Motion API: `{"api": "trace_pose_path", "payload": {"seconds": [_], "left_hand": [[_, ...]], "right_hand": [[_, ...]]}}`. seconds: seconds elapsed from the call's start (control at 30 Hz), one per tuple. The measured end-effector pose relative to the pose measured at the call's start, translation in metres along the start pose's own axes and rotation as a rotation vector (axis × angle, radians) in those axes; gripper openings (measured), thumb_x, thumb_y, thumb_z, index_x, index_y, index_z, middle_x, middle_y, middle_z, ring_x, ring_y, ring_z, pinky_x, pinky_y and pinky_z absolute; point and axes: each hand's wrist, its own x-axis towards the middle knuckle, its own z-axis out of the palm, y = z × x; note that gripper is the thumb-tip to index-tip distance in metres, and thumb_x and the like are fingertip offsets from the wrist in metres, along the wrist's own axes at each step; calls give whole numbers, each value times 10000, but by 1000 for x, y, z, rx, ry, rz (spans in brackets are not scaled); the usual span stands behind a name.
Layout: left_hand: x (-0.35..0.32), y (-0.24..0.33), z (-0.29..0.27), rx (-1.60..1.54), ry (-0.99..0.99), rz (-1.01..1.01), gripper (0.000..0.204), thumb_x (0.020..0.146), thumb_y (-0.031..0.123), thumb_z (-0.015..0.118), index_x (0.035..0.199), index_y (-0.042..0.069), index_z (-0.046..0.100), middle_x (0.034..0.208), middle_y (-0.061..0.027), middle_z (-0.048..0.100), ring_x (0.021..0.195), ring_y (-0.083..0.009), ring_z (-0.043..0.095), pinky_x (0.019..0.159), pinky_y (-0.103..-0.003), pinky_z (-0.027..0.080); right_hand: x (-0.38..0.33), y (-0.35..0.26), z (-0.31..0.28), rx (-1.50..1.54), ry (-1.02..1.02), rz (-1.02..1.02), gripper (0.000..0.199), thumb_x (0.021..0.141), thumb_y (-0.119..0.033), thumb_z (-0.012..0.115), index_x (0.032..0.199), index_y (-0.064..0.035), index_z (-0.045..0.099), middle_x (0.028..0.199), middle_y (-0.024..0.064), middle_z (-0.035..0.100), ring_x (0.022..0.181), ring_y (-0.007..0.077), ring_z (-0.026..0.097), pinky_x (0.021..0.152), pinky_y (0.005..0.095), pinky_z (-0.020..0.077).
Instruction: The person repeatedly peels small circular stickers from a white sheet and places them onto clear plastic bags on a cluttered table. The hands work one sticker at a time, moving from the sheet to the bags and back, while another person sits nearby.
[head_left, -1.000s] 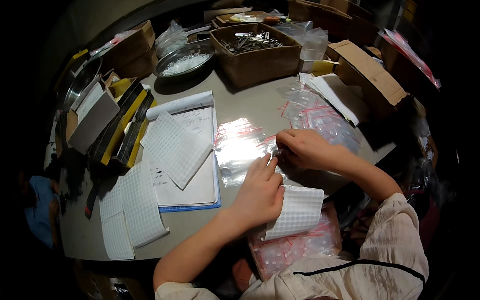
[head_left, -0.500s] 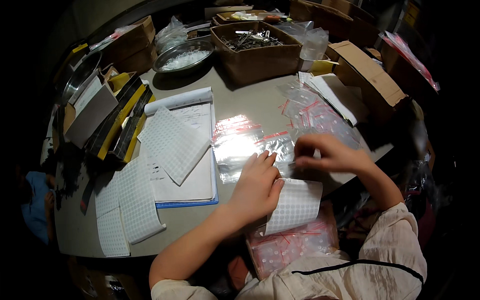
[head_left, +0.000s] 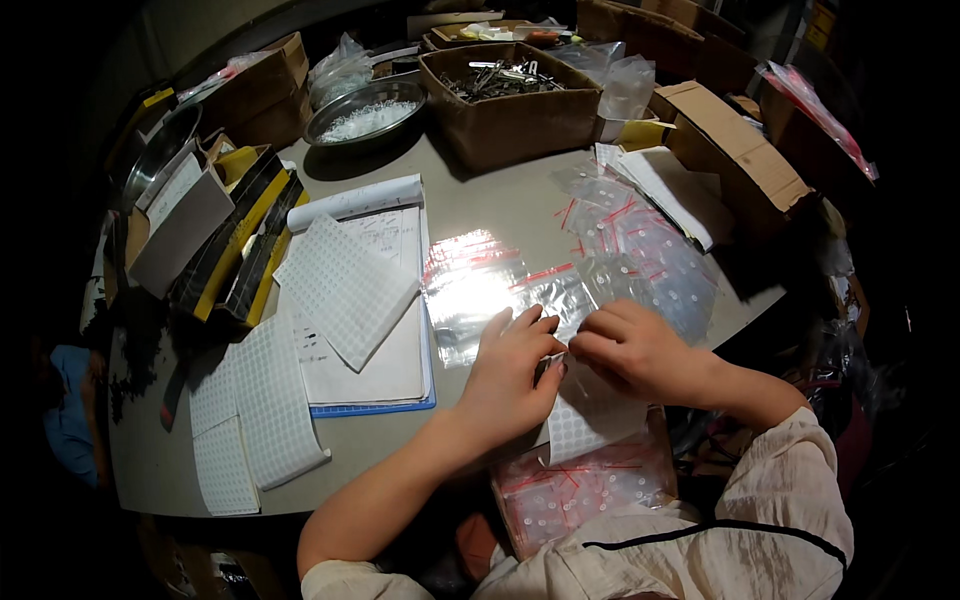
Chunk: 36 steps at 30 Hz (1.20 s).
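Observation:
My left hand [head_left: 515, 370] grips the top edge of a white sheet of round stickers [head_left: 590, 425] at its thumb, while its other fingers stretch over a clear zip bag [head_left: 562, 296] with a red strip. My right hand [head_left: 635, 350] is at the sheet's upper edge, close to the left thumb. Its fingers are pinched together; whatever lies between them is hidden. Left of the bag, a fanned stack of clear zip bags [head_left: 470, 300] shines under the light. Beyond my right hand spread several bags bearing small round stickers [head_left: 650, 250].
Below the sheet, a box holds stickered bags [head_left: 580, 495]. At left lie a blue clipboard [head_left: 428, 385] with papers and more sticker sheets [head_left: 275, 410]. Farther back stand a metal bowl [head_left: 335, 135] of white bits and a carton [head_left: 510, 130] of metal pieces.
My right hand has come down and left from the bag's right side to the sticker sheet's top edge, closing into a pinch. The sheet has shifted slightly; my left hand stays nearly in place.

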Motion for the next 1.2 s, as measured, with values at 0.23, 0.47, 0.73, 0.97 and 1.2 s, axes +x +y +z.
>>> {"api": "trace_pose_path", "payload": {"seconds": [0.23, 0.47, 0.73, 0.97, 1.2], "left_hand": [[1, 0, -1, 85, -27, 27, 166, 874, 87, 677, 998, -18, 708, 1314, -225, 661, 1341, -420, 536, 1186, -557, 310], [0, -2, 2, 175, -51, 76, 176, 869, 80, 652, 1012, -19, 679, 1320, -248, 644, 1336, -418, 534, 1193, -560, 308], [-4, -4, 7, 289, -86, 74, 203, 877, 88, 638, 1047, -19, 667, 1351, -257, 639, 1367, -398, 528, 1211, -563, 289], [2, -1, 0, 262, -84, 104, 199, 857, 83, 653, 1028, -17, 667, 1340, -252, 643, 1384, -401, 513, 1214, -572, 270], [1, -4, 0, 248, -50, 99, 191, 824, 91, 665, 985, -11, 668, 1372, -264, 614, 1410, -414, 484, 1209, -603, 258]], "right_hand": [[16, 24, -14, 360, 15, 150, 179, 877, -81, 743, 1026, -16, 668, 904, 106, 648, 818, 265, 642, 738, 381, 507], [47, 68, 12, 292, -208, 434, 273, 964, -261, 727, 1018, -5, 650, 921, 179, 716, 810, 337, 690, 726, 415, 528], [34, 100, -27, 146, -417, 694, 580, 880, -547, 801, 892, 25, 706, 763, 201, 679, 745, 363, 691, 695, 444, 510], [12, 91, -17, 8, -388, 607, 688, 879, -678, 723, 869, 10, 724, 770, 221, 678, 767, 410, 685, 680, 476, 501], [19, 46, -20, -83, -529, 562, 742, 839, -771, 674, 786, -33, 729, 738, 170, 696, 764, 409, 694, 689, 468, 530]]}}
